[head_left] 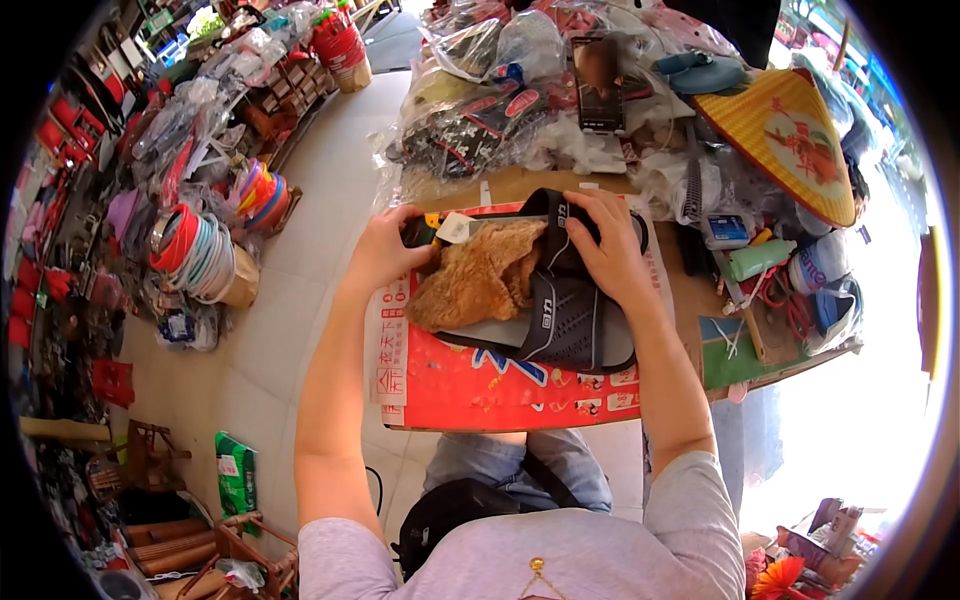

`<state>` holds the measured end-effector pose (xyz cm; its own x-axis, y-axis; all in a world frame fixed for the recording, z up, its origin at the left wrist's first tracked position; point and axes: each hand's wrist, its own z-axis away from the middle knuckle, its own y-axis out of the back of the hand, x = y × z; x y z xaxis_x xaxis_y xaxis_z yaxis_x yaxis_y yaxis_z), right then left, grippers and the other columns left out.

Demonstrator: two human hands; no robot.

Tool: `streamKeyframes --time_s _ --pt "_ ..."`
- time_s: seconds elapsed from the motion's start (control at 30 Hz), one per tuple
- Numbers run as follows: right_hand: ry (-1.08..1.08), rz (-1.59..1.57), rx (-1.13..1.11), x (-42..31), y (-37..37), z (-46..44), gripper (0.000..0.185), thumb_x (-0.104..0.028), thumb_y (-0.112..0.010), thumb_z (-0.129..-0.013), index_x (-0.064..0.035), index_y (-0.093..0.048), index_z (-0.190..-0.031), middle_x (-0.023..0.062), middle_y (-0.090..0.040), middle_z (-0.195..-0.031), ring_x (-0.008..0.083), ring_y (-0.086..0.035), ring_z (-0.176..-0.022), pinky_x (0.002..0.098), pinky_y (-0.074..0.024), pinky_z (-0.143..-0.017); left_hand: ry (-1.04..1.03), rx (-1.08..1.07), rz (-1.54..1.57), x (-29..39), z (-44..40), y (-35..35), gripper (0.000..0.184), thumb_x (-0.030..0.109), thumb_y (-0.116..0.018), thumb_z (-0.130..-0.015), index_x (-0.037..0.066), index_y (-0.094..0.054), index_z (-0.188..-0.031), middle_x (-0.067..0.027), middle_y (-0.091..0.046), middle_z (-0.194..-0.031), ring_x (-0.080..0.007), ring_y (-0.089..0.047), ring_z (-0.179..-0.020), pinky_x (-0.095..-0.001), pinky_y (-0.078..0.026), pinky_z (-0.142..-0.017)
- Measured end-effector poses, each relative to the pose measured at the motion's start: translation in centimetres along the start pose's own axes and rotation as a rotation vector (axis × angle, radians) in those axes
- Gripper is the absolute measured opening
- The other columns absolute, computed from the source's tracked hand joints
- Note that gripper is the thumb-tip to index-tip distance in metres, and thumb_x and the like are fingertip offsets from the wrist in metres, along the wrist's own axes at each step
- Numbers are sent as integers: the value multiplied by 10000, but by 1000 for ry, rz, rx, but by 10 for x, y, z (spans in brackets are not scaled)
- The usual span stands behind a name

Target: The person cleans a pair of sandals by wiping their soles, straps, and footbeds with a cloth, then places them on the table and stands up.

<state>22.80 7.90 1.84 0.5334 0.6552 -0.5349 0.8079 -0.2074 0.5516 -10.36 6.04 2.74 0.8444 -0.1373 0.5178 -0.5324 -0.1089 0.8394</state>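
Two black-and-grey slide sandals (572, 325) lie side by side on one red printed sheet (450, 390) covering the surface (726, 366). Toe ends point right; long axes run roughly left-right. Each has one broad strap; the nearer strap is perforated. One crumpled, fuzzy brown cloth (478, 275) covers the heel area. Left hand (388, 245): fingers curled at the farther heel end. Right hand (608, 242): fingers laid over the farther strap. Clamping cannot be determined for either.
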Motion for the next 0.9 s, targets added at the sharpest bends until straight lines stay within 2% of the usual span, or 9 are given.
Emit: streamKeyframes --time_s 0.07,0.17,0.37,0.43,0.5,0.57,0.7,0.8,0.9 --pt "-13 -5 1 -1 0 0 345 -185 -660 -910 -52 -624 -1226 165 -606 -1231 370 -497 -1209 439 -417 -1019 36 36 113 22 -10 6 561 287 -819 -708 33 -650 -1179 -159 -684 -1063 -287 -660 -973 -377 -527 -877" --pt "-45 -13 -9 -4 2 0 348 -187 -664 -908 -49 -624 -1225 161 -606 -1234 370 -497 -1212 441 -417 -1020 -28 33 168 35 -34 9 580 319 -832 -720 6 -648 -1172 -165 -697 -1053 -254 -681 -925 -352 -538 -833" --pt "-28 -16 -5 -4 2 0 350 -189 -664 -906 -44 -625 -1222 161 -605 -1242 369 -504 -1204 448 -420 -1014 7 73 261 33 -70 22 579 292 -824 -738 8 -642 -1209 -133 -692 -1054 -215 -667 -929 -333 -534 -826" --pt "-24 -20 2 -4 2 1 349 -187 -665 -903 -43 -627 -1219 161 -606 -1241 370 -510 -1195 447 -424 -1008 2 195 312 34 -75 37 554 213 -801 -779 -22 -610 -1242 -87 -676 -1048 -147 -620 -890 -295 -513 -808" --pt "-27 -19 5 -4 1 1 349 -185 -667 -901 -42 -628 -1217 162 -606 -1240 370 -513 -1193 446 -426 -1006 35 247 248 44 -77 43 556 216 -801 -782 -14 -608 -1249 -93 -674 -1068 -148 -624 -914 -302 -515 -818" --pt "-26 -14 7 -4 0 0 349 -183 -668 -898 -42 -628 -1216 163 -606 -1239 369 -515 -1191 445 -428 -1003 -119 251 297 53 -83 39 620 307 -822 -743 -32 -625 -1223 -140 -688 -1065 -193 -662 -937 -318 -532 -830" --pt "-20 -3 17 -5 1 2 350 -182 -670 -897 -44 -629 -1215 170 -603 -1239 370 -517 -1192 446 -432 -1000 -156 113 157 97 -92 3 626 287 -820 -700 9 -629 -1226 -162 -685 -1106 -272 -669 -1008 -359 -527 -898" --pt "-16 -3 14 -5 1 2 353 -184 -671 -898 -46 -627 -1220 172 -599 -1244 372 -515 -1194 448 -432 -1002 -263 87 3 105 -101 -37 506 258 -796 -702 38 -668 -1139 -177 -658 -1123 -336 -622 -1088 -405 -485 -978" --pt "-14 0 11 -5 1 2 357 -185 -672 -898 -49 -626 -1224 170 -597 -1248 373 -515 -1195 450 -431 -1004 -235 -21 10 91 -111 -58 428 239 -776 -739 53 -687 -1114 -182 -659 -1114 -340 -618 -1077 -408 -486 -963"
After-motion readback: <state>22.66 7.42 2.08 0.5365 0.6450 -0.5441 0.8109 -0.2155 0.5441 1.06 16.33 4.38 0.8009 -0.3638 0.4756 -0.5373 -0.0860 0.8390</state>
